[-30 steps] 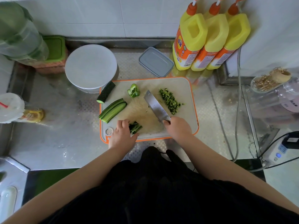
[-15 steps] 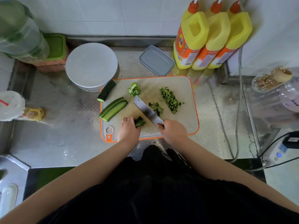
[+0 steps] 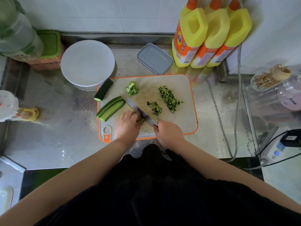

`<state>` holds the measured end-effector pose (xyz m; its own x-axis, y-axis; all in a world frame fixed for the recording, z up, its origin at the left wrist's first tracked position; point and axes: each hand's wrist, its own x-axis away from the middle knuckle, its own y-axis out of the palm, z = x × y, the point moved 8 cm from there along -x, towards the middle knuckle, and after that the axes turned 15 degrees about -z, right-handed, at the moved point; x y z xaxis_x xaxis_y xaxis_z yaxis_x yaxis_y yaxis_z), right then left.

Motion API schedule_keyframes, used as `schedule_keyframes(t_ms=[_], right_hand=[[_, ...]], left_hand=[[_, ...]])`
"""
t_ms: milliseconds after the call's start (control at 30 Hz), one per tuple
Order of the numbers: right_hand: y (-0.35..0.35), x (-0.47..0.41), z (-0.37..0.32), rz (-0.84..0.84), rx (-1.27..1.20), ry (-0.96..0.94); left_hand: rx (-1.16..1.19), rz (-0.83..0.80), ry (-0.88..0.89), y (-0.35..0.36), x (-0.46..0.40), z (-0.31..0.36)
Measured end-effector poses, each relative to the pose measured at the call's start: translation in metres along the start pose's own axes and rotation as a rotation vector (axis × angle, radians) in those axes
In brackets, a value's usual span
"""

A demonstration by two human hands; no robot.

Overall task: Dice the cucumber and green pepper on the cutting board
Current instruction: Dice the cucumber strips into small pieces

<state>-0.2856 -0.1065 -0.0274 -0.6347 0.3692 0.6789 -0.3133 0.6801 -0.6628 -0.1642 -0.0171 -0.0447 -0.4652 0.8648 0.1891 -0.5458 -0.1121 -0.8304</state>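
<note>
R hand point(image 3: 168, 133) is curled tight round the handle of the wide steel cleaver point(image 3: 141, 112), handle itself hidden in the fist; blade runs away and to the L from it, lying slantwise across the near part of the white cutting board w/ orange rim point(image 3: 187, 118); L hand point(image 3: 127, 124) sits just L of the blade, fingers bent down onto the short dark-green cucumber strips point(image 3: 143, 120), which are mostly hidden under fingers and blade, so can't tell how much is left there. Just beyond the R hand, R of the blade, a small heap of diced cucumber point(image 3: 154, 107); further out and R of that, a longer row of fine green dice point(image 3: 169, 99). Beyond the L hand and a bit L, long cucumber slices point(image 3: 111, 108) lie stacked slantwise on the board; further out, a dark whole cucumber chunk point(image 3: 103, 92) overhangs the board's far L corner; the bright green pepper piece point(image 3: 132, 88) lies straight out past the L hand's fingertips, apart from the blade tip. Off the board, beyond the L hand, a round white lidded bowl point(image 3: 88, 62); beyond the R hand, a grey rectangular lidded box point(image 3: 154, 58) and three yellow-and-orange bottles point(image 3: 211, 35) against the wall.
</note>
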Motion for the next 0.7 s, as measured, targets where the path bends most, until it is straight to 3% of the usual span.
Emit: schedule_keyframes(t_ms=[300, 700], right_hand=[[0.013, -0.011, -0.002, -0.038, 0.098, 0.062], [0.012, -0.012, 0.027, -0.083, -0.315, 0.113]], left_hand=[[0.09, -0.039, 0.07, 0.014, -0.007, -0.005], [0.051, 0.026, 0.133, 0.005, 0.004, -0.001]])
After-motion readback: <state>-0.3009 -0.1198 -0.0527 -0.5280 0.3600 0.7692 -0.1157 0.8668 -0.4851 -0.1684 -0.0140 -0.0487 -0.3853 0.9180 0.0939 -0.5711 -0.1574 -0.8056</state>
